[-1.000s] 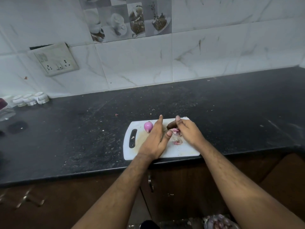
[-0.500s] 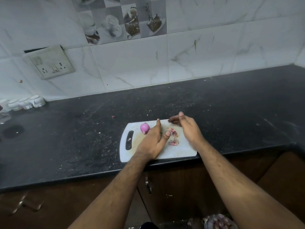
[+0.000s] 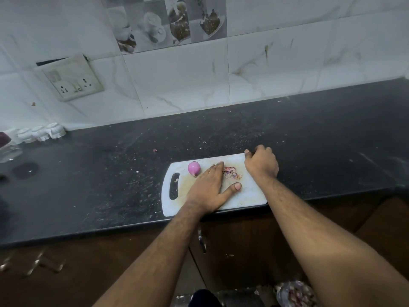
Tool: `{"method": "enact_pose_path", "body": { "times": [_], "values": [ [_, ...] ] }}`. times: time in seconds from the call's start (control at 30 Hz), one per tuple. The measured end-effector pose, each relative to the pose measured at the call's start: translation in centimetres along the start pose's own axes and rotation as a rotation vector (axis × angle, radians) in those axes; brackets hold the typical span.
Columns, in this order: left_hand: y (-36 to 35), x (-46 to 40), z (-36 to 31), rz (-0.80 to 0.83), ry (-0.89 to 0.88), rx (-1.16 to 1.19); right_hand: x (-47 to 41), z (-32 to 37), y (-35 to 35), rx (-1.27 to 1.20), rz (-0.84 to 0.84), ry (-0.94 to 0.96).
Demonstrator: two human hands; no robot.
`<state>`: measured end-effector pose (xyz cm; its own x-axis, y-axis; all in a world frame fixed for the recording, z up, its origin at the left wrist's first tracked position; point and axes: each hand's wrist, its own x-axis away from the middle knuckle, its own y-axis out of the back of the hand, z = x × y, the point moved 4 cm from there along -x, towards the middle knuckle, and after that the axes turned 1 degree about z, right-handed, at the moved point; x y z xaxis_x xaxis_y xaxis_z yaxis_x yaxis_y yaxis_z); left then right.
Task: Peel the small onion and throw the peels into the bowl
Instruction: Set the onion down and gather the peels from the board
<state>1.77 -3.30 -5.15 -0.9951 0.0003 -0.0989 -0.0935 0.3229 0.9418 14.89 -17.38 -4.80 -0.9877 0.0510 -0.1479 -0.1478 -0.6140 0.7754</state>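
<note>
A peeled pink small onion (image 3: 194,168) lies on the white cutting board (image 3: 247,196), near its handle slot. A small heap of onion peels (image 3: 231,173) sits in the board's middle. My left hand (image 3: 208,187) lies flat and open on the board between onion and peels, thumb spread below the heap. My right hand (image 3: 262,165) is curled over the board's far right corner, thumb on its edge. A container with pinkish peels (image 3: 296,293) shows at the bottom edge, below the counter, partly cut off.
The board lies at the front edge of a dark, crumb-strewn counter (image 3: 88,173). White small cups (image 3: 39,132) and a glass jar (image 3: 7,147) stand at the far left by the tiled wall. Brown cabinet doors (image 3: 243,244) are beneath.
My right hand has left the peels and moved right to the board's far corner. My left hand has flattened on the board beside the heap. The camera has tilted slightly.
</note>
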Motion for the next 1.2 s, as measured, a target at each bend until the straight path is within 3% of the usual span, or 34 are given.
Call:
{"method": "enact_pose_path", "body": {
  "times": [0.27,0.47,0.6,0.77,0.83,0.93,1.07,1.2],
  "values": [
    [-0.1,-0.1,0.0,0.003,0.014,-0.007,-1.9,1.2,-0.8,0.128,-0.028,-0.086],
    [0.0,-0.1,0.0,0.005,0.02,0.017,-2.4,0.9,-0.8,0.012,-0.059,-0.101],
    [0.1,-0.1,0.1,-0.002,0.019,0.056,-1.5,0.7,-0.4,-0.205,-0.081,0.04],
    [0.2,-0.2,0.3,0.002,0.017,0.108,2.2,0.7,0.5,-0.054,-0.083,0.301],
    [0.3,-0.2,0.4,-0.018,0.02,0.146,3.6,0.3,0.1,-0.063,0.011,0.421],
    [0.3,0.0,0.6,-0.037,0.038,0.251,4.8,-0.1,-0.1,-0.066,0.097,0.473],
    [0.3,0.5,0.9,-0.057,0.064,0.463,4.8,-0.1,1.2,-0.219,0.013,0.381],
    [0.7,0.6,1.8,-0.154,0.12,0.766,5.0,1.0,0.9,-0.166,0.24,0.372]
  ]
}}
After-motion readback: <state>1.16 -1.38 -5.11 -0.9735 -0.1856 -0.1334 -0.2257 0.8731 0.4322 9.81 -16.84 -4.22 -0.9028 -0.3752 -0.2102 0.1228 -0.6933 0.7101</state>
